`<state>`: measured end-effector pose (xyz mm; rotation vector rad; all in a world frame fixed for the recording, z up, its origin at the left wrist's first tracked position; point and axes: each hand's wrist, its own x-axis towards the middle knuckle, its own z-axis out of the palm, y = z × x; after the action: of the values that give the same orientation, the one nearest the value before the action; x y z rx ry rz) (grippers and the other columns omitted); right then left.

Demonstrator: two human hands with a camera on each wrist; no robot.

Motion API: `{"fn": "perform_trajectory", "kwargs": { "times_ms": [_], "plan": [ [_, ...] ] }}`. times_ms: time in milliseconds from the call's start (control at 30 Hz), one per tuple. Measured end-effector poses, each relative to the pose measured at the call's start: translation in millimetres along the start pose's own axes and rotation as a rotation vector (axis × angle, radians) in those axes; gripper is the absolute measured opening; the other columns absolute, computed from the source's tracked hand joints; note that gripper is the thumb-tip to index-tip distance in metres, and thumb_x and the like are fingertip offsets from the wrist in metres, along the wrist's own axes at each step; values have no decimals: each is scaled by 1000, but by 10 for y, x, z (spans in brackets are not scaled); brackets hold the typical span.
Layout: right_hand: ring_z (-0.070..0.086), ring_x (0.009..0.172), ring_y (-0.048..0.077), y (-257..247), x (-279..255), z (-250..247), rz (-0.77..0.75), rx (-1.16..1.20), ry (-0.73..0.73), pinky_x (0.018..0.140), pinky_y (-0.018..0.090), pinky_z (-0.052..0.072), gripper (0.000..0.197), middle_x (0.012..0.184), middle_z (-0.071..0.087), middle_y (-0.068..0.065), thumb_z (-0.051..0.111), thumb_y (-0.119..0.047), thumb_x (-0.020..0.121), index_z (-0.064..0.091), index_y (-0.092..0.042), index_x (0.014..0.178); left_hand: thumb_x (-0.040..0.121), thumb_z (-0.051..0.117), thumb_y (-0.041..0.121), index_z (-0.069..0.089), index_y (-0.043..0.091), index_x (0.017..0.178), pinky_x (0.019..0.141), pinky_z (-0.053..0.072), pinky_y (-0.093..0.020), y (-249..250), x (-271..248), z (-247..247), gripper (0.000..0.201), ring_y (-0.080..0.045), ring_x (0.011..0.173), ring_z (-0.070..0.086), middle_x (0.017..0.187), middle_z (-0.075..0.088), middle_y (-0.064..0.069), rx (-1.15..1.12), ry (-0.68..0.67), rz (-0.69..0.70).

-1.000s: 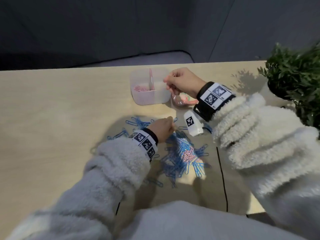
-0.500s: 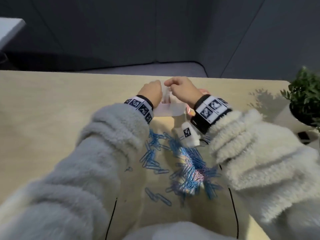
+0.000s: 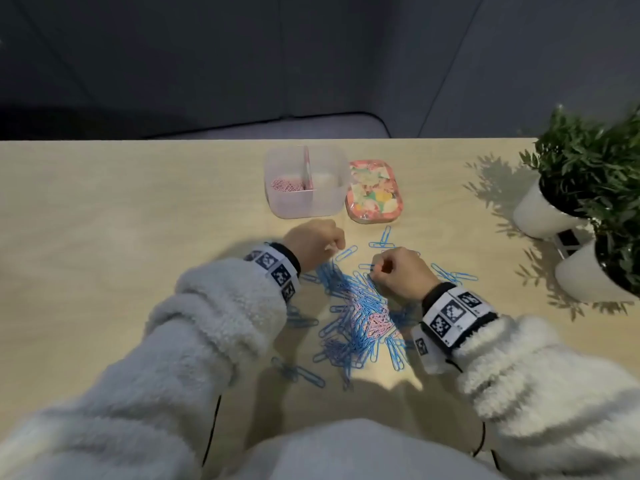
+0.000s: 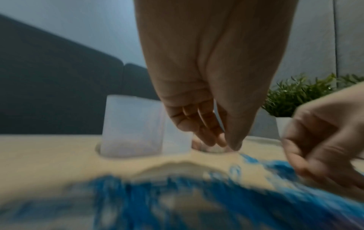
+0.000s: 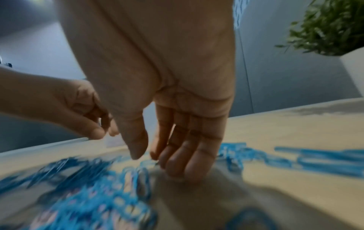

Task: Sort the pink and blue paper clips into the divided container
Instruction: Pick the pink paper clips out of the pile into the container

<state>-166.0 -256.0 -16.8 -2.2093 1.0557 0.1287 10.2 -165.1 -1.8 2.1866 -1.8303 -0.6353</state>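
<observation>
The clear divided container stands at the far middle of the table, with pink clips in its left compartment. The right compartment looks bare. A heap of blue paper clips lies before me, with a few pink clips in it. My left hand hovers at the heap's far left edge; in the left wrist view its thumb meets the fingertips and nothing shows between them. My right hand reaches down at the heap's far right, straight fingers touching the table, thumb apart, holding nothing.
A floral lid lies right of the container. Two potted plants in white pots stand at the right edge. Loose blue clips are scattered round the heap. Bare tabletop stretches to the left.
Both hands have come back from the container to the heap's far edge. The container, hidden behind them half a second ago, is in full view again.
</observation>
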Motion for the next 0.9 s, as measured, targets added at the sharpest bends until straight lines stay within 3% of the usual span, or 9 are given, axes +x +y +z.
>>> {"fn": "perform_trajectory", "kwargs": {
  "times_ms": [67,167,300,467,600,700,800,900],
  "plan": [
    [55,67,22,-25,-5,128,62,3,41,66,30,43,20,68,60,4,72,-21,74,54,-16,66,85,57,12,63,12,106,91,42,-37,27,-75,205,23,-28,109,51,113,58,-12,39,-84,1],
    [60,73,26,-64,21,202,76,19,58,73,36,50,17,72,60,7,69,-12,75,53,-14,68,87,58,20,63,14,106,94,43,-41,6,-103,306,21,-29,110,51,114,57,-10,115,-77,-34],
    [57,77,25,20,62,129,69,43,25,70,30,43,15,76,61,9,50,-5,84,55,-10,70,88,57,20,64,12,102,93,42,-40,-184,-176,246,18,-31,107,53,111,60,-11,114,22,-144],
    [57,82,27,155,52,-65,74,11,130,71,26,37,11,89,66,15,52,-8,85,56,-13,75,86,56,17,63,11,106,87,41,-38,-206,-233,248,21,-31,103,53,109,59,-12,133,152,-142],
    [59,81,32,115,-29,-43,28,-58,223,69,31,44,10,84,66,12,51,-8,79,58,-11,73,89,54,23,65,18,100,92,40,-38,7,-205,339,16,-25,103,54,105,63,-5,68,47,-59],
    [58,73,29,23,-86,59,66,-99,123,65,28,43,13,72,61,6,56,-13,79,59,-14,67,88,55,28,63,22,102,95,37,-38,105,-163,440,17,-23,105,55,103,63,-3,-12,-17,-61],
    [61,78,26,28,-95,145,116,-80,72,67,28,44,8,76,65,6,68,-16,74,60,-15,70,87,55,24,63,20,100,96,35,-37,167,-102,460,16,-24,106,53,105,60,-5,-7,-16,-77],
    [62,79,26,63,-76,182,141,-48,77,69,30,46,17,77,66,7,67,-13,76,55,-17,64,86,54,18,63,15,98,96,35,-38,156,-49,427,16,-27,107,53,109,60,-8,-24,28,-131]
  ]
}}
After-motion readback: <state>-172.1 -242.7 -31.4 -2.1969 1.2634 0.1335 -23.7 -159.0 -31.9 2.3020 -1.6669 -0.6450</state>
